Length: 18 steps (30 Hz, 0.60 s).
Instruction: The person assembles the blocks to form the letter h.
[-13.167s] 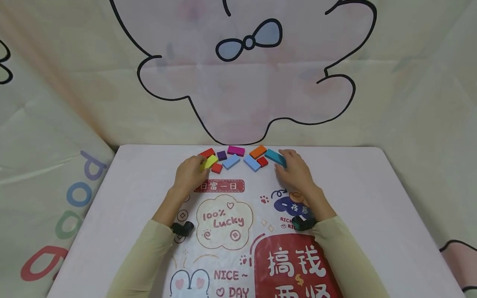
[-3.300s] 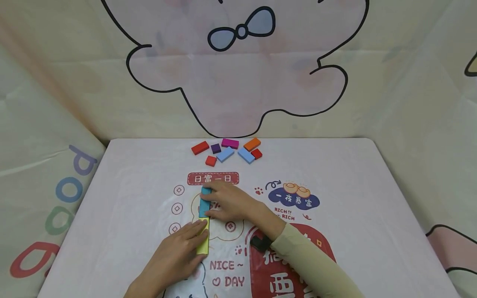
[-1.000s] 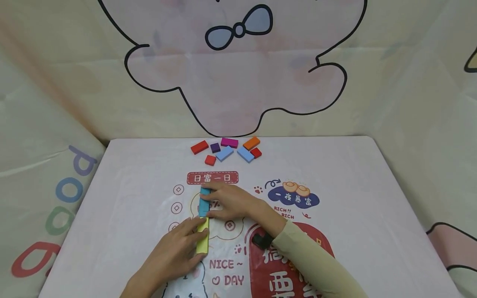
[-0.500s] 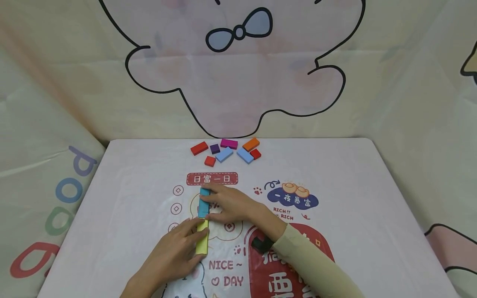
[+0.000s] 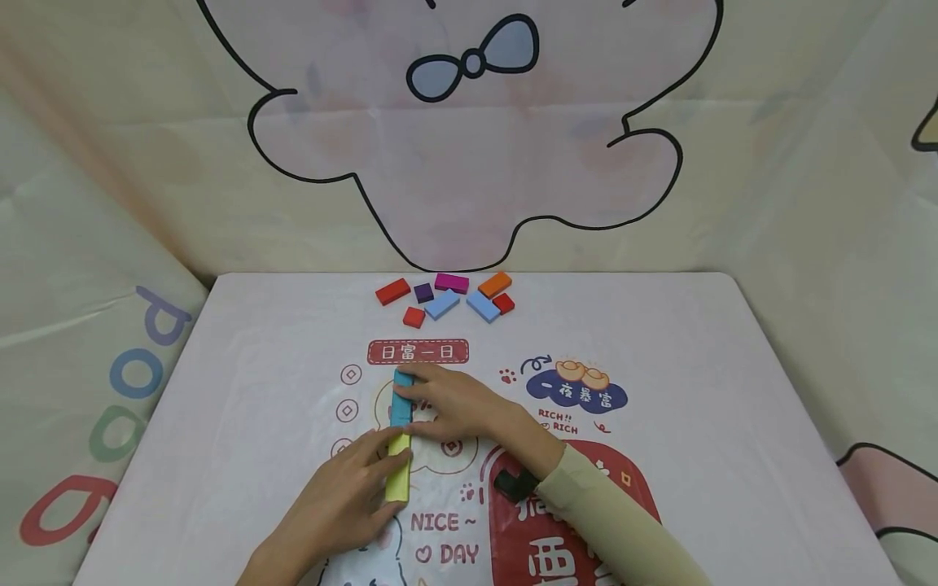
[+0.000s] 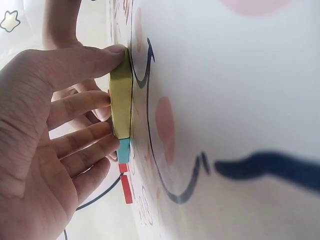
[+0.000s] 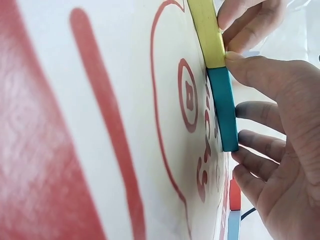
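A yellow block (image 5: 398, 476) and a teal-blue block (image 5: 401, 409) lie end to end in one line on the printed table, their ends touching. My left hand (image 5: 339, 494) holds the yellow block, thumb at its near end and fingertips on its upper side toward the seam. My right hand (image 5: 458, 400) holds the blue block, fingers over its far part. In the right wrist view, the right thumb (image 7: 250, 70) touches the yellow block's end beside the seam. The left wrist view shows the left thumb (image 6: 100, 61) on the yellow block's edge.
At the table's back edge lie loose blocks: a long red block (image 5: 392, 291), a purple block (image 5: 423, 293), a magenta block (image 5: 451, 282), an orange block (image 5: 494, 284), light-blue blocks (image 5: 443, 305) and small red blocks (image 5: 414, 317). A printed curtain (image 5: 469, 179) hangs behind.
Both hands have come from the back edge toward the table's middle with the yellow and blue blocks, now lined up. In the last second, only the right thumb shifts slightly toward the seam.
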Each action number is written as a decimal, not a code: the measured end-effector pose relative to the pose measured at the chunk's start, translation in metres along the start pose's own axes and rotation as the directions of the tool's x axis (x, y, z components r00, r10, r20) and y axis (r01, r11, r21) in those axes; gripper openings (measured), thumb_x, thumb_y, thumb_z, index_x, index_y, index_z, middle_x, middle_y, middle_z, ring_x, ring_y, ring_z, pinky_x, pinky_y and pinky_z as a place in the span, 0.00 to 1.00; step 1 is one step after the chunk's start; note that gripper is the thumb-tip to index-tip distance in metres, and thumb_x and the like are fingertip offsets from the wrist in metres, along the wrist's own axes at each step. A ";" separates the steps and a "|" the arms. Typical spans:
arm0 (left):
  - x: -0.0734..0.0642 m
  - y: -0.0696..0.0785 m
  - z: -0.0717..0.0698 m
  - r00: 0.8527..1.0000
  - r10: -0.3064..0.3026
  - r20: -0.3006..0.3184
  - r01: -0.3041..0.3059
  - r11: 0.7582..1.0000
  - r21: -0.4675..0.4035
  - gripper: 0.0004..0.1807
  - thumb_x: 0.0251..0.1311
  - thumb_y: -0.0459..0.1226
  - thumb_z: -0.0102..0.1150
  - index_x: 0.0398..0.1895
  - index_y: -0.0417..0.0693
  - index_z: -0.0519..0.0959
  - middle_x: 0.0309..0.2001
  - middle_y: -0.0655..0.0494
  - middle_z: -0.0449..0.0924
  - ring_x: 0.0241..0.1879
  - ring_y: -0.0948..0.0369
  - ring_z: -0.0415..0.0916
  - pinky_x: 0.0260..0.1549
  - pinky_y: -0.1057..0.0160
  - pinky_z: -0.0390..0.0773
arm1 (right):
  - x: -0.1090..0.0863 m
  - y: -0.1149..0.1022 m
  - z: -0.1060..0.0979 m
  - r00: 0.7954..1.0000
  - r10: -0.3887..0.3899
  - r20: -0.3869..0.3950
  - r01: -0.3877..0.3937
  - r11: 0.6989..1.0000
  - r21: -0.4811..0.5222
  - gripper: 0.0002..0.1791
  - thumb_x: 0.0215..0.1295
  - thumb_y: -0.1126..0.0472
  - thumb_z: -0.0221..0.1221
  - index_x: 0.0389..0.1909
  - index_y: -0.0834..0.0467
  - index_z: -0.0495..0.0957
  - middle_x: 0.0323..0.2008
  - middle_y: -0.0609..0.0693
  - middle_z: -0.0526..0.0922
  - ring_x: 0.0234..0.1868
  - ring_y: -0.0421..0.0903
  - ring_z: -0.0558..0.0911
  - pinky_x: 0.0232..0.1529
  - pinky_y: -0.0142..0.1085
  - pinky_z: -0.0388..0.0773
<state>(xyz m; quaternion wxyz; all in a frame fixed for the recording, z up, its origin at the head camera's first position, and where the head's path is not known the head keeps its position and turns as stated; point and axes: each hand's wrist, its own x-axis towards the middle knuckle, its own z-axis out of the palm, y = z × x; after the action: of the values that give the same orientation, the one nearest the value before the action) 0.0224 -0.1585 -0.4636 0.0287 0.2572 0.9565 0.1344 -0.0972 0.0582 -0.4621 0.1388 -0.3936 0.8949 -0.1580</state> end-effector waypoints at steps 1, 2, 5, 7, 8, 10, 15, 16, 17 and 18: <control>0.000 0.000 0.000 1.000 0.003 0.001 -0.003 1.000 0.003 0.36 0.51 0.55 0.80 0.65 0.62 0.84 0.73 0.58 0.73 0.70 0.57 0.75 0.64 0.51 0.83 | 0.000 0.000 0.000 1.000 -0.002 0.000 0.002 1.000 0.002 0.39 0.69 0.39 0.66 0.78 0.43 0.70 0.83 0.46 0.63 0.83 0.47 0.64 0.77 0.44 0.73; 0.000 0.000 0.001 1.000 0.004 0.002 -0.004 1.000 0.004 0.36 0.51 0.55 0.80 0.65 0.62 0.84 0.73 0.58 0.73 0.70 0.57 0.75 0.64 0.51 0.83 | -0.001 0.000 0.001 1.000 -0.005 -0.002 0.005 1.000 0.001 0.39 0.69 0.39 0.67 0.78 0.44 0.70 0.83 0.46 0.63 0.83 0.47 0.64 0.77 0.44 0.73; 0.000 0.001 0.000 1.000 0.009 0.002 -0.009 1.000 0.013 0.36 0.50 0.56 0.80 0.65 0.62 0.84 0.73 0.58 0.74 0.71 0.56 0.75 0.65 0.51 0.83 | -0.002 0.000 0.000 1.000 -0.007 -0.003 0.007 1.000 0.004 0.39 0.69 0.39 0.67 0.78 0.44 0.70 0.83 0.46 0.63 0.83 0.47 0.64 0.78 0.44 0.73; 0.000 0.002 0.000 1.000 0.010 0.004 -0.010 1.000 0.016 0.35 0.50 0.55 0.80 0.65 0.62 0.84 0.73 0.58 0.74 0.71 0.56 0.75 0.66 0.51 0.82 | -0.002 0.000 0.000 1.000 -0.006 -0.004 0.006 1.000 0.006 0.39 0.69 0.39 0.67 0.78 0.44 0.70 0.83 0.46 0.63 0.83 0.47 0.64 0.78 0.44 0.72; -0.001 0.003 0.000 1.000 0.010 0.006 -0.010 1.000 0.017 0.35 0.51 0.55 0.80 0.65 0.62 0.84 0.73 0.58 0.74 0.71 0.56 0.75 0.66 0.51 0.82 | -0.003 -0.001 0.000 1.000 -0.006 -0.004 0.006 1.000 0.005 0.39 0.69 0.39 0.67 0.78 0.44 0.70 0.83 0.46 0.63 0.83 0.47 0.64 0.78 0.44 0.72; -0.001 0.004 -0.001 1.000 0.005 0.012 -0.005 1.000 0.017 0.35 0.51 0.55 0.80 0.65 0.62 0.84 0.73 0.57 0.74 0.72 0.55 0.74 0.68 0.50 0.81 | -0.003 -0.001 -0.001 1.000 -0.006 -0.003 0.006 1.000 0.004 0.39 0.69 0.40 0.67 0.78 0.44 0.70 0.83 0.47 0.63 0.83 0.47 0.64 0.78 0.44 0.72; -0.002 0.007 -0.002 0.999 -0.023 0.041 0.023 1.000 0.012 0.36 0.52 0.55 0.79 0.66 0.62 0.83 0.75 0.56 0.73 0.74 0.52 0.73 0.71 0.47 0.78 | -0.004 -0.002 0.000 1.000 -0.009 -0.005 0.009 1.000 -0.001 0.39 0.69 0.39 0.67 0.78 0.44 0.70 0.83 0.47 0.63 0.83 0.47 0.64 0.78 0.44 0.72; -0.001 0.008 -0.003 0.998 -0.028 0.047 0.028 1.000 0.010 0.36 0.52 0.55 0.79 0.66 0.62 0.83 0.75 0.56 0.73 0.74 0.52 0.73 0.71 0.47 0.78 | -0.005 -0.002 0.000 1.000 -0.010 -0.007 0.010 1.000 -0.002 0.39 0.69 0.39 0.67 0.78 0.44 0.70 0.83 0.47 0.63 0.83 0.47 0.64 0.78 0.44 0.72; -0.001 0.008 -0.003 0.998 -0.033 0.054 0.033 0.999 0.010 0.36 0.52 0.55 0.79 0.66 0.62 0.83 0.75 0.56 0.73 0.74 0.51 0.73 0.72 0.46 0.77 | -0.005 -0.002 0.000 1.000 -0.012 -0.009 0.012 1.000 -0.003 0.39 0.69 0.39 0.67 0.78 0.45 0.70 0.83 0.47 0.63 0.83 0.47 0.64 0.78 0.43 0.72; -0.001 0.008 -0.003 0.998 -0.036 0.060 0.036 0.999 0.009 0.36 0.52 0.55 0.79 0.67 0.62 0.83 0.75 0.56 0.73 0.74 0.51 0.73 0.72 0.46 0.77 | -0.005 -0.002 0.000 1.000 -0.013 -0.011 0.013 1.000 -0.002 0.39 0.69 0.39 0.67 0.78 0.45 0.70 0.83 0.47 0.63 0.83 0.47 0.64 0.78 0.43 0.72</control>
<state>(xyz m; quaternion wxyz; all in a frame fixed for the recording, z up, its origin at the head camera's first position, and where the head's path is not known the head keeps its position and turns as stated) 0.0271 -0.1529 -0.4580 0.0586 0.2440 0.9602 0.1222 -0.0928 0.0607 -0.4610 0.1326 -0.3985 0.8932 -0.1603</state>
